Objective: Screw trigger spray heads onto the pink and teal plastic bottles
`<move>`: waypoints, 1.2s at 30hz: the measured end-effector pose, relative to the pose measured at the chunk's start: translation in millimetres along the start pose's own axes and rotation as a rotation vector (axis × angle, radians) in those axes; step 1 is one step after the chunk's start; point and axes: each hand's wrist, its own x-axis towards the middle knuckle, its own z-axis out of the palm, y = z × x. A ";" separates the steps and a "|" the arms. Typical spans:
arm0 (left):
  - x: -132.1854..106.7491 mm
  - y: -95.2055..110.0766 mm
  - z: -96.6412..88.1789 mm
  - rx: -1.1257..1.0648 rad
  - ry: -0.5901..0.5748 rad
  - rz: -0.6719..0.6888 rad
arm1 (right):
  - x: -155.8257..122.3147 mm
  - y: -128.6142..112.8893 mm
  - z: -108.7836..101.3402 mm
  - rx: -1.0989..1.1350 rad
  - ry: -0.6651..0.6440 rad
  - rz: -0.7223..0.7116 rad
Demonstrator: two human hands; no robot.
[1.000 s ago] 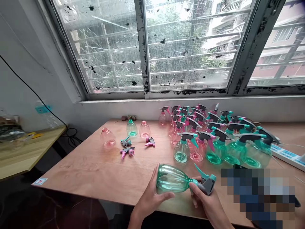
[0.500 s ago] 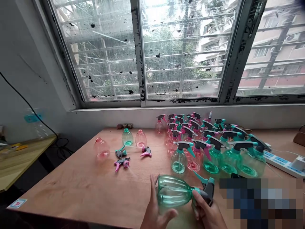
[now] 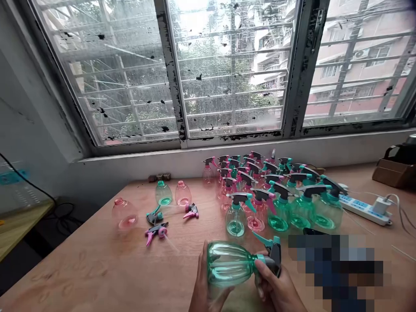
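A clear green spray bottle (image 3: 229, 263) lies sideways in the air above the table's front, its base toward the left. My left hand (image 3: 202, 284) is wrapped round the base end, with the thumb beneath. At the neck, my right hand (image 3: 276, 284) grips the teal collar of the black-and-teal spray head (image 3: 275, 255), which sits on the bottle. Behind the bottle stand several assembled spray bottles, the nearest a green one (image 3: 235, 219) and a pink one (image 3: 256, 216).
Left on the wooden table (image 3: 97, 264) are two pink bottles without heads (image 3: 125, 214) (image 3: 183, 193), a green one (image 3: 163, 193) and loose spray heads (image 3: 156, 232). A power strip (image 3: 364, 210) and brown box (image 3: 393, 169) are at right. A pixelated patch hides the lower right.
The view has shifted to the right, bringing the brown box more into sight. My left hand's thumb has drawn in under the bottle, which stays sideways between both hands.
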 end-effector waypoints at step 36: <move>-1.4 35.3 -8.2 -0.165 -0.161 -0.146 | -3.1 -11.0 0.7 -0.012 -0.060 0.018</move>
